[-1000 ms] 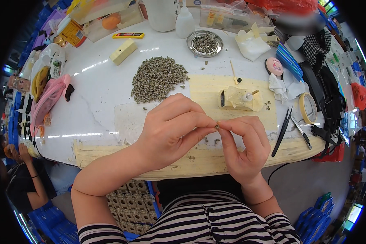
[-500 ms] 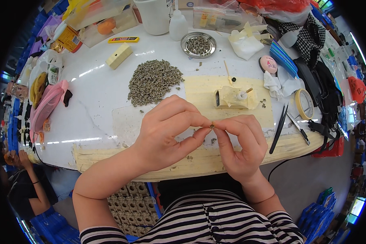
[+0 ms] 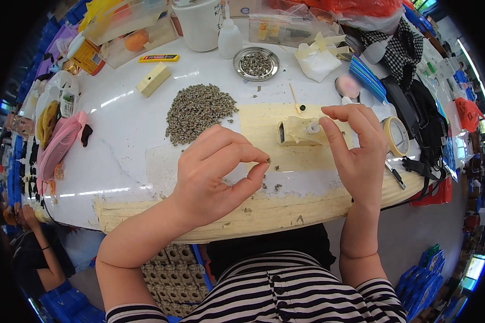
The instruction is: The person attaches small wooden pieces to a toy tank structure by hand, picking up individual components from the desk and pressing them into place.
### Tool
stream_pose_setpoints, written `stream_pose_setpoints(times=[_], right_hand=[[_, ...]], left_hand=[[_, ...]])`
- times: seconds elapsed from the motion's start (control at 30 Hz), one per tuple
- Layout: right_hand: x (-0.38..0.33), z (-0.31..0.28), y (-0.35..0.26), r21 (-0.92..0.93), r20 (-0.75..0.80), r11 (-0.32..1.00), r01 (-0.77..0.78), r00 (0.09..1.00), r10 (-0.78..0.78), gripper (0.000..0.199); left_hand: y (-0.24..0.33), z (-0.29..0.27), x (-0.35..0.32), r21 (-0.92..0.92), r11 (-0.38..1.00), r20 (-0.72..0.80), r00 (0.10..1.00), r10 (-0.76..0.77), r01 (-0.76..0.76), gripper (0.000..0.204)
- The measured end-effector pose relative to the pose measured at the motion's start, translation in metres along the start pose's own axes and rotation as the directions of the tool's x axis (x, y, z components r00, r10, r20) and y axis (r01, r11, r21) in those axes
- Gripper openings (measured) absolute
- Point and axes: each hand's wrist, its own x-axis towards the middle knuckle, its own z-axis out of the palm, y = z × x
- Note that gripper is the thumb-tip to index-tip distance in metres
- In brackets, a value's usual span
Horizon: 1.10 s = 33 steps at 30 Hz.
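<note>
The left hand [image 3: 213,172] is pinching a tiny dark part [image 3: 268,160] between thumb and forefinger; the right hand [image 3: 358,145], fingers spread and empty, is hovering at 3 o'clock, and a light pinch suits it best.

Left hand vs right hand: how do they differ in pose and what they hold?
The left hand pinches a tiny dark piece between thumb and forefinger; the right hand pinches nothing, its fingers spread apart. The left hand hovers over the white table short of the taped block; the right hand's fingertips reach beside the small yellowish taped block, whether touching it I cannot tell. Both are bare and raised above the table's near edge.
</note>
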Motion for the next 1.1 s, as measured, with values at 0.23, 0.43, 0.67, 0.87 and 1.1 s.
stream_pose_setpoints(times=[0.23,0.43,0.67,0.87,1.1], right_hand=[[-0.005,-0.009,-0.016,-0.023,-0.159,1.000,0.013,0.987,-0.016,0.011],[-0.031,0.001,-0.033,0.443,-0.107,0.893,-0.076,0.985,0.136,0.007],[-0.041,0.021,-0.040,0.669,0.003,0.721,-0.180,0.971,0.239,0.010],[-0.042,0.023,-0.038,0.652,0.010,0.739,-0.167,0.977,0.212,0.011],[-0.043,0.023,-0.039,0.655,0.010,0.736,-0.170,0.976,0.217,0.009]], left_hand=[[0.001,-0.001,0.001,0.009,1.000,-0.003,1.000,0.013,-0.013,0.021],[0.000,0.000,-0.001,0.018,0.999,-0.012,0.999,0.050,-0.049,0.023],[0.002,0.001,0.002,0.024,0.996,-0.009,0.997,0.082,-0.082,0.026],[0.002,0.000,-0.001,0.017,0.997,-0.005,0.997,0.076,-0.076,0.027],[0.002,0.001,0.000,0.015,0.997,-0.007,0.997,0.078,-0.078,0.027]])
